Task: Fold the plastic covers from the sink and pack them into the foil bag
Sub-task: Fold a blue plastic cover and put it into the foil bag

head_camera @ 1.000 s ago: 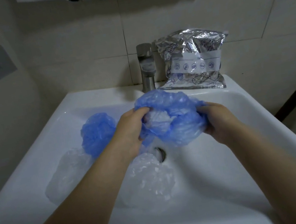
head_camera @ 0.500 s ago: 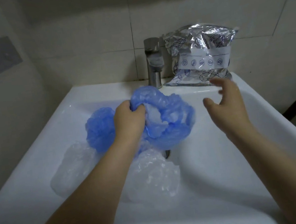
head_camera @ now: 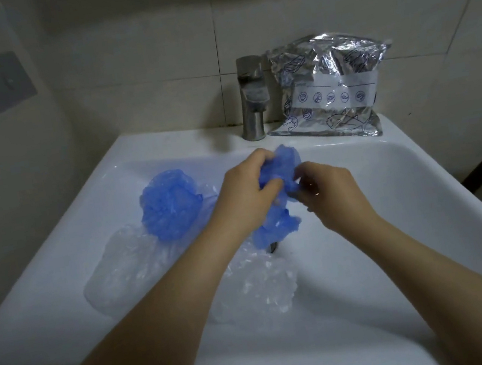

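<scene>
A crumpled blue plastic cover (head_camera: 282, 165) is held above the basin of the white ceramic sink (head_camera: 366, 225), gathered between both hands. The left hand (head_camera: 243, 196) is closed round its left side, fingers curled into the film; the right hand (head_camera: 329, 190) pinches its right edge with thumb and fingertips. A loose tail of the same cover hangs down toward the drain. The folding step appears to be in hand, with this cover bunched but not yet flat or compact.

3 more covers lie in the basin: a second bunched blue plastic cover (head_camera: 171, 210) left of the hands, and 2 clear crinkled plastic covers, 1 at the left (head_camera: 127, 269) and 1 nearer the front (head_camera: 263, 289). All seem still unfolded.

The silver foil bag (head_camera: 328, 86) with a white label stands on the sink's back ledge, just beside the metal tap (head_camera: 253, 98), leaning against the tiled wall. Whether its mouth is open cannot be told.

Next, the hanging tail would probably need to be tucked in and the bundle pressed smaller, before being carried back and to the right to the bag.
</scene>
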A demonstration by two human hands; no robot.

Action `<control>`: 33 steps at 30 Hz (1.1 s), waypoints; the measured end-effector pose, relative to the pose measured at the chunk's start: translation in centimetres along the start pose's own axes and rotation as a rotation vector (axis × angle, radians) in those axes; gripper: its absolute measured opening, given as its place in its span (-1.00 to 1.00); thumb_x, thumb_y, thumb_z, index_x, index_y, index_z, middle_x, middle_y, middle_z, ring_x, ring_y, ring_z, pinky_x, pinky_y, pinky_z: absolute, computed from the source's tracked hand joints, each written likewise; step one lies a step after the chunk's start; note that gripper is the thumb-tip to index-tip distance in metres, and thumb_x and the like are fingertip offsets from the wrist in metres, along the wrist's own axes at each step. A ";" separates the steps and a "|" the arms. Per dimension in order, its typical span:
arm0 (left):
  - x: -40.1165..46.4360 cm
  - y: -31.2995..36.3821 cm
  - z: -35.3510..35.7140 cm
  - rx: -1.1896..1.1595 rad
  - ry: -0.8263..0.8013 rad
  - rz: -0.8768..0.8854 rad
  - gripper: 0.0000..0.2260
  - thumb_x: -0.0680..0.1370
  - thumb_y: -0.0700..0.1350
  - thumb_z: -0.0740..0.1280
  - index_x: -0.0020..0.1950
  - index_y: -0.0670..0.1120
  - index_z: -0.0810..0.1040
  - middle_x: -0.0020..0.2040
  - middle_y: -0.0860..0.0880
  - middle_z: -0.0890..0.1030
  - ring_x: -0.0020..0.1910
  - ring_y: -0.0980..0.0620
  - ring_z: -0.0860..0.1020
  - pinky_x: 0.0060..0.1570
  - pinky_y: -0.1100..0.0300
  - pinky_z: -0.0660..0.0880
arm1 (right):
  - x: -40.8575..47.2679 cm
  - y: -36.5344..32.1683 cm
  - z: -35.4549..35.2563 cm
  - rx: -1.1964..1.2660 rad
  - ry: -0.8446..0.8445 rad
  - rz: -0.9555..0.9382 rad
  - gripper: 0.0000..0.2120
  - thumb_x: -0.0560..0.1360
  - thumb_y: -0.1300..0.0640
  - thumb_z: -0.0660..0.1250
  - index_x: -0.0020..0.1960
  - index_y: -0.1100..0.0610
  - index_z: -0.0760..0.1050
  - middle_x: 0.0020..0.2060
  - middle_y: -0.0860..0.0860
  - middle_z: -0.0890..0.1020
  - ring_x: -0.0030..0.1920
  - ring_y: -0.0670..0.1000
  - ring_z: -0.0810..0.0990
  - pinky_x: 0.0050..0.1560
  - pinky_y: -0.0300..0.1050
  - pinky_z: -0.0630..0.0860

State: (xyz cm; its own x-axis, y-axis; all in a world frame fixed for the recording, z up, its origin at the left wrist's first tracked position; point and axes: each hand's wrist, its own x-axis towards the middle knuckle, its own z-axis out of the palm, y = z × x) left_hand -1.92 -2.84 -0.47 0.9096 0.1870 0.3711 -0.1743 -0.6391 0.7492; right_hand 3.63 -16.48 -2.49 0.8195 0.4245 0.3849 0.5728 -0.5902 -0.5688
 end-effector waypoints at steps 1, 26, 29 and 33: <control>0.0 -0.1 0.1 0.068 -0.027 0.022 -0.77 0.49 -0.21 0.35 0.15 -0.13 0.48 -0.07 -0.01 0.54 -0.12 -0.05 0.55 -0.17 0.30 0.41 | 0.1 0.4 -0.1 -0.024 0.003 0.002 -0.93 0.44 0.24 0.37 -0.08 0.19 0.57 -0.32 0.04 0.52 -0.26 0.17 0.54 -0.14 0.05 0.51; 1.2 -2.0 -1.1 -0.555 -0.076 -0.394 -0.58 0.47 -0.13 0.42 0.29 -0.07 0.40 0.14 -0.05 0.57 0.05 0.03 0.58 -0.05 0.23 0.54 | 1.0 2.3 -4.1 0.451 0.158 0.112 -0.86 0.37 0.04 0.40 -0.21 0.00 0.42 -0.34 -0.08 0.50 -0.37 -0.13 0.37 -0.29 -0.21 0.35; 0.8 -2.4 -0.6 0.009 -0.032 -0.069 -0.17 0.34 0.08 0.49 0.48 0.04 0.12 0.40 -0.04 0.28 0.36 0.01 0.32 0.29 0.16 0.33 | 1.0 2.2 -3.7 0.299 0.167 0.067 -0.84 0.42 0.17 0.41 -0.23 0.05 0.43 -0.37 -0.07 0.47 -0.40 -0.11 0.35 -0.30 -0.21 0.31; 0.7 -2.3 -0.2 0.125 -0.028 0.216 -0.13 0.30 0.15 0.45 0.44 0.19 -0.02 0.49 -0.03 0.14 0.47 0.05 0.15 0.39 0.23 0.11 | 0.8 1.6 -3.2 0.174 0.117 0.002 -0.85 0.43 0.24 0.36 -0.24 0.07 0.43 -0.37 -0.11 0.46 -0.36 -0.10 0.40 -0.33 -0.37 0.30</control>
State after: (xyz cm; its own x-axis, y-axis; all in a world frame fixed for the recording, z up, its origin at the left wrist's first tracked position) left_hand -1.01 -1.04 -1.84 0.8669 0.0160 0.4983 -0.3193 -0.7497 0.5797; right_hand 5.29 -19.25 -0.81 0.8228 0.3349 0.4592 0.5681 -0.4596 -0.6827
